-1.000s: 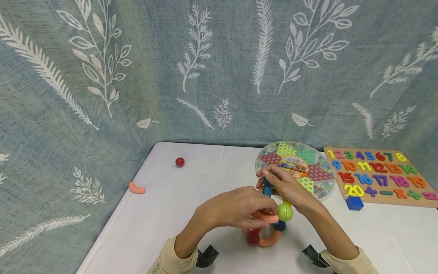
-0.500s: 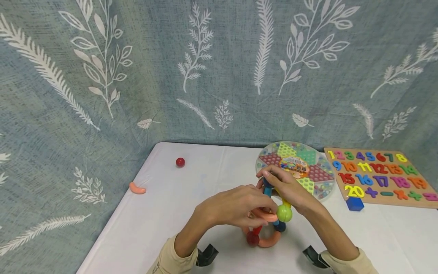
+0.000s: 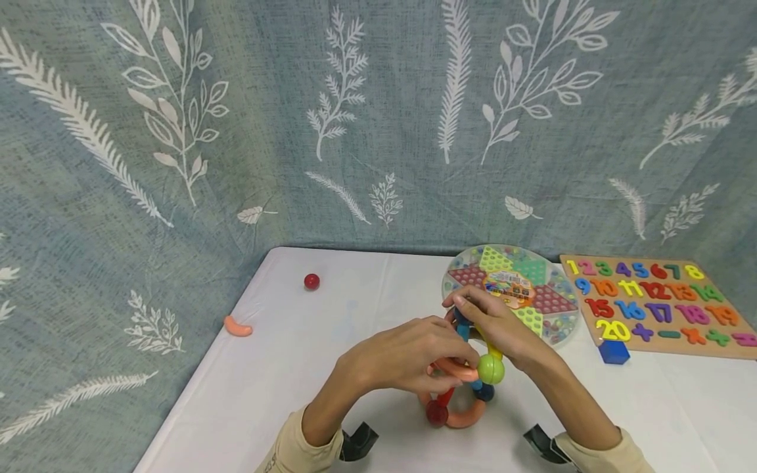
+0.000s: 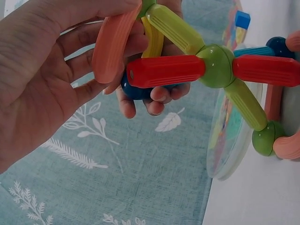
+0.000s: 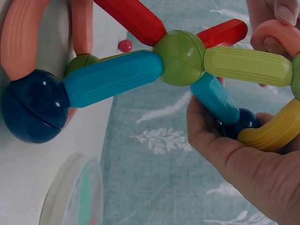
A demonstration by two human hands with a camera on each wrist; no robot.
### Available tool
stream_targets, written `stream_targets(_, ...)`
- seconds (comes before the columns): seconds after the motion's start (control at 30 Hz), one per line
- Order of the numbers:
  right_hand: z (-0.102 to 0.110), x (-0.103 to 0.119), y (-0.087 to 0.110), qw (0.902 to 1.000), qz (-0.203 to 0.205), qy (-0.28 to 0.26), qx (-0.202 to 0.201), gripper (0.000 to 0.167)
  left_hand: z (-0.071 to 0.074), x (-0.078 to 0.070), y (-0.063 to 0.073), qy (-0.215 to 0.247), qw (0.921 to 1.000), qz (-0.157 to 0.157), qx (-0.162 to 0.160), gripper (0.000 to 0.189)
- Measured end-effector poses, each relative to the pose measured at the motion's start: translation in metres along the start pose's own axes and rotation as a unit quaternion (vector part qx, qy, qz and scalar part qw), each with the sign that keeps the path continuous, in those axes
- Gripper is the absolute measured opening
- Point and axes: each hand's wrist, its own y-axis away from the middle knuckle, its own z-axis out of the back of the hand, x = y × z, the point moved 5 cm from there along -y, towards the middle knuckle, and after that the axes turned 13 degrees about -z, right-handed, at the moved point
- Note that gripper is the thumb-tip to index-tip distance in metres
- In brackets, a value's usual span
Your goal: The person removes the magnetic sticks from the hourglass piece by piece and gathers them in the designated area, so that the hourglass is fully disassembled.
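A magnetic ball-and-stick structure stands on the table, with a green ball (image 4: 216,65) at its centre joining red, blue and lime sticks. My left hand (image 3: 408,358) pinches a curved salmon stick (image 4: 112,49), whose upper end meets the light-green ball (image 3: 491,369) at the structure's top. On the far side, my right hand (image 3: 497,322) holds a dark blue ball (image 5: 241,123) between curled fingers, where a blue stick (image 5: 215,98) and a curved yellow stick (image 5: 274,129) meet. Below, a red ball (image 3: 437,413) and another dark blue ball (image 5: 35,105) form part of the base.
A round Chinese checkers board (image 3: 473,263) lies behind the right hand. To its right are a wooden number board (image 3: 644,305) and a blue block (image 3: 613,352). A loose red ball (image 3: 311,282) and a curved salmon piece (image 3: 238,326) lie on the left.
The light-green ball and the curved salmon stick have shifted very slightly left. Both hands keep nearly the same place and hold.
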Motion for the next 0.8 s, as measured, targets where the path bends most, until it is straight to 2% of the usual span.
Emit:
stream_targets(0.33,-0.001,-0.001,0.0,1.0,-0.004,-0.007,0.005,0.039,0.0,0.0,0.003,-0.012,0.9999,-0.009,0.001,0.017)
stream_targets(0.47,-0.002,-0.001,-0.001,0.9999,0.0,-0.01,0.011,0.037,0.002,-0.001,0.005,-0.026,0.9996,-0.007,0.011,0.014)
stream_targets(0.57,-0.002,-0.001,-0.001,0.9998,0.0,-0.011,0.016,0.037,0.008,-0.001,0.009,-0.043,0.999,0.006,0.011,0.014)
stream_targets(0.67,-0.002,-0.001,-0.001,0.9997,-0.003,-0.013,0.018,0.038,0.02,0.003,0.018,-0.06,0.9975,0.037,-0.001,0.019)
stream_targets(0.8,-0.002,0.0,0.0,0.9995,-0.002,-0.022,0.022,0.039,0.048,0.012,0.045,-0.08,0.9898,0.116,-0.025,0.021)
